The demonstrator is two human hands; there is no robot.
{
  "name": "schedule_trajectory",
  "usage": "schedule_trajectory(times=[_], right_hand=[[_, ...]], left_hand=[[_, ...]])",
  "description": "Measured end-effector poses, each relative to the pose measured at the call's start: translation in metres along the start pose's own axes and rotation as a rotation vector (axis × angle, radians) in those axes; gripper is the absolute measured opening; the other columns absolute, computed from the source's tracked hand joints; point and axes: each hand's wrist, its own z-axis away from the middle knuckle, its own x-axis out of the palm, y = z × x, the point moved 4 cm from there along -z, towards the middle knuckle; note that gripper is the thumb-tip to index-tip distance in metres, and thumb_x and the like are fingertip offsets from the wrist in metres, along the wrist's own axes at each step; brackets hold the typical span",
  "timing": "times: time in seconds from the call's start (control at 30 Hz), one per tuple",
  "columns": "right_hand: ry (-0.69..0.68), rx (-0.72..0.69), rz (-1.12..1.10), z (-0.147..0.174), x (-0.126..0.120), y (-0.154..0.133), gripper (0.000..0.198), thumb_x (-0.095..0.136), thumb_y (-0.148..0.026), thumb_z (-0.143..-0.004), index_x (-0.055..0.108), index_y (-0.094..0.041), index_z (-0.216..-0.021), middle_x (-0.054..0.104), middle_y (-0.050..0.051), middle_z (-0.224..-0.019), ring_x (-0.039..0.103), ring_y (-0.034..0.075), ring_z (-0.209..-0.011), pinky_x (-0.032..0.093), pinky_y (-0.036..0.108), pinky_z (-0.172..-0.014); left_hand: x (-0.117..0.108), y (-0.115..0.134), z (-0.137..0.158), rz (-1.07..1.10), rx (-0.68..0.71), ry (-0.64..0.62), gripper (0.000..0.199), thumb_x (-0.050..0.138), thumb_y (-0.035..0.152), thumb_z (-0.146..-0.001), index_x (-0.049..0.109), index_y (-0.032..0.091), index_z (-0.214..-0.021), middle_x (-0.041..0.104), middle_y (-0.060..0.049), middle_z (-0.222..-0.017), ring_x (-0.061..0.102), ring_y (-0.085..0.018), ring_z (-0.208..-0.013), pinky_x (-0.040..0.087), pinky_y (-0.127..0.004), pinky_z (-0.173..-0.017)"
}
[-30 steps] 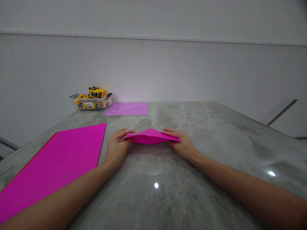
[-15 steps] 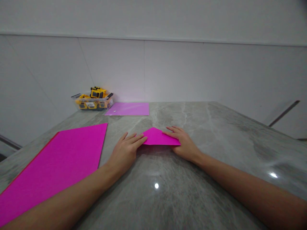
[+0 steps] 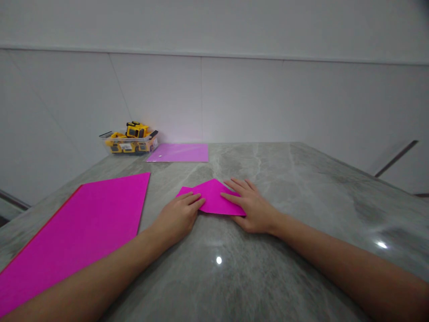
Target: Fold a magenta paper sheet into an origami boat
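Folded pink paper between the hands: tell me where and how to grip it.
Probably best to pinch the folded pink paper at the middle of its straight near edge, coming from the person's side: that stretch is bare, while the left hand and right hand lie over its two sides.

Folded pink paper [image 3: 214, 199], peaked at its far edge, on the grey marbled table [image 3: 261, 277]

The table [image 3: 291, 192] carries a tub [image 3: 126, 146] and purple sheet [image 3: 182, 153] by its far edge, pink sheet [image 3: 87, 226] toward the left, folded paper [image 3: 214, 200] mid-surface.
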Motion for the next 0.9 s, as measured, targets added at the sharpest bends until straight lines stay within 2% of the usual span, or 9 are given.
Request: schedule_trajectory(times=[0.1, 0.2, 0.3, 0.43, 0.6, 0.77, 0.9], right_hand=[[0.013, -0.089, 0.027, 0.001, -0.007, -0.014, 0.048, 0.060, -0.023, -0.079, 0.062, -0.020, -0.126, 0.056, 0.014, -0.137, 0.043, 0.035, -0.131, 0.011, 0.066, -0.112], [0.008, -0.085, 0.061, 0.002, -0.009, -0.024, 0.038, 0.055, -0.020, -0.083, 0.064, -0.018, -0.119, 0.065, 0.013, -0.123, 0.054, 0.033, -0.121, 0.014, 0.064, -0.113], [-0.001, -0.068, 0.086, 0.001, -0.004, -0.030, 0.037, 0.050, -0.016, -0.086, 0.064, -0.015, -0.121, 0.065, 0.015, -0.124, 0.055, 0.033, -0.121, 0.024, 0.061, -0.112], [-0.071, -0.146, 0.000, -0.001, 0.008, -0.031, 0.046, 0.045, -0.008, -0.087, 0.056, -0.013, -0.131, 0.057, 0.015, -0.135, 0.051, 0.028, -0.128, 0.040, 0.047, -0.108], [-0.103, -0.138, -0.067, -0.004, 0.008, -0.027, 0.049, 0.043, -0.003, -0.084, 0.056, -0.009, -0.131, 0.058, 0.016, -0.133, 0.053, 0.027, -0.126, 0.044, 0.043, -0.105], [-0.110, -0.069, -0.108, -0.004, -0.001, -0.029, 0.047, 0.046, -0.001, -0.079, 0.063, -0.017, -0.120, 0.071, 0.011, -0.113, 0.065, 0.024, -0.106, 0.050, 0.035, -0.089], [-0.186, -0.035, -0.075, -0.003, -0.005, -0.030, 0.042, 0.049, -0.002, -0.078, 0.064, -0.018, -0.114, 0.072, 0.009, -0.105, 0.067, 0.021, -0.094, 0.048, 0.030, -0.079]], left_hand=[[-0.002, 0.003, 0.000, -0.004, 0.006, 0.000, 0.038, 0.050, 0.011, -0.087, 0.066, 0.022, -0.120, 0.068, -0.012, -0.121, 0.064, -0.029, -0.110, 0.050, -0.050, -0.097], [-0.005, 0.008, -0.001, -0.002, 0.008, -0.012, 0.034, 0.051, 0.011, -0.088, 0.068, 0.021, -0.115, 0.070, -0.014, -0.112, 0.065, -0.031, -0.103, 0.051, -0.052, -0.092], [-0.006, 0.012, -0.002, -0.045, 0.021, -0.051, 0.031, 0.050, 0.011, -0.089, 0.068, 0.019, -0.112, 0.070, -0.014, -0.105, 0.064, -0.030, -0.099, 0.052, -0.052, -0.090], [-0.003, 0.015, -0.002, -0.051, 0.057, -0.102, 0.033, 0.046, 0.011, -0.090, 0.065, 0.017, -0.116, 0.066, -0.015, -0.117, 0.061, -0.029, -0.110, 0.051, -0.046, -0.093], [0.001, 0.012, 0.000, 0.044, 0.016, -0.126, 0.040, 0.042, 0.007, -0.088, 0.063, 0.020, -0.120, 0.065, -0.012, -0.124, 0.060, -0.028, -0.116, 0.048, -0.045, -0.098], [-0.004, 0.016, 0.001, 0.096, -0.001, -0.102, 0.036, 0.044, 0.008, -0.087, 0.067, 0.023, -0.110, 0.072, -0.009, -0.111, 0.067, -0.027, -0.101, 0.051, -0.043, -0.091], [-0.006, 0.023, 0.000, -0.019, -0.010, -0.209, 0.033, 0.042, 0.008, -0.090, 0.066, 0.020, -0.110, 0.072, -0.010, -0.108, 0.068, -0.026, -0.099, 0.053, -0.041, -0.087]])
